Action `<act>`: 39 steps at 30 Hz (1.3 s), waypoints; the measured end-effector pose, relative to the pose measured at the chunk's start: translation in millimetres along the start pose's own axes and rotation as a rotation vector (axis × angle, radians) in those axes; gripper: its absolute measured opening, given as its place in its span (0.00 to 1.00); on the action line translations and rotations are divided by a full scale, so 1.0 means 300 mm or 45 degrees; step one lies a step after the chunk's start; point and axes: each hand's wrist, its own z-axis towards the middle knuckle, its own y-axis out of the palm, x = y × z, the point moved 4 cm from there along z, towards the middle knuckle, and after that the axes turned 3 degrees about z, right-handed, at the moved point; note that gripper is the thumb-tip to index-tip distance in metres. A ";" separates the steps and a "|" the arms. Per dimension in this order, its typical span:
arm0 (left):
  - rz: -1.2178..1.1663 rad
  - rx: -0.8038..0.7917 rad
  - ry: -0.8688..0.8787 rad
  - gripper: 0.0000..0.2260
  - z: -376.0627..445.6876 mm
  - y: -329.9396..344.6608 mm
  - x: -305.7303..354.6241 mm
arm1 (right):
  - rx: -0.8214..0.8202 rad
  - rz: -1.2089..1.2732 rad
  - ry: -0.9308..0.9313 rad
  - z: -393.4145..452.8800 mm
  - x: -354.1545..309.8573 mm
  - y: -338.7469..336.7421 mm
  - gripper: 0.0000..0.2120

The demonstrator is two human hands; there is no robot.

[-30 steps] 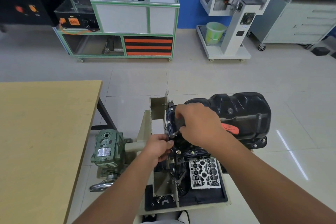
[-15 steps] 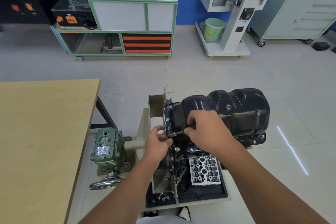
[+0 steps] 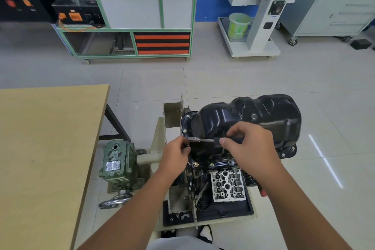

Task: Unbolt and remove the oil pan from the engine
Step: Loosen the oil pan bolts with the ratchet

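The black oil pan [image 3: 243, 115] sits on top of the upturned engine [image 3: 215, 168], which is mounted on a beige stand [image 3: 158, 134]. My right hand [image 3: 249, 148] grips the dark handle of a socket driver [image 3: 199, 139] that lies level, its metal shaft pointing left at the pan's left flange. My left hand [image 3: 175, 154] pinches something small at the driver's tip, by the flange edge; what it holds is hidden by the fingers. Bolt heads [image 3: 188, 116] show along the pan's left rim.
A wooden table [image 3: 40, 148] stands to the left. A green gearbox [image 3: 117, 162] with a handwheel [image 3: 115, 201] sits between the table and the stand. A cylinder head [image 3: 227, 184] lies in the stand's tray. Cabinets and carts line the far wall.
My right hand has slid right and back along the pan, drawing the driver out so its shaft now shows. My left hand stays at the tip by the flange. The view has tilted slightly.
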 end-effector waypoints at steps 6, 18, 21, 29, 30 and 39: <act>-0.003 0.126 -0.001 0.04 0.015 -0.001 0.019 | 0.082 0.061 0.003 0.000 0.011 0.015 0.08; -1.015 0.071 -0.379 0.14 0.054 -0.012 0.017 | -0.008 -0.309 -0.177 0.168 -0.153 0.137 0.06; -1.161 0.059 -0.438 0.14 0.077 -0.020 0.014 | -0.054 -0.368 -0.167 0.176 -0.167 0.155 0.05; -1.070 0.336 -0.591 0.11 0.119 0.033 0.002 | -0.072 -0.408 -0.177 0.201 -0.193 0.120 0.02; -1.064 0.364 -0.592 0.10 0.117 0.039 0.000 | -0.091 -0.409 -0.176 0.202 -0.193 0.121 0.03; -1.042 0.352 -0.560 0.08 0.120 0.051 -0.035 | -0.075 -0.383 -0.176 0.185 -0.174 0.145 0.05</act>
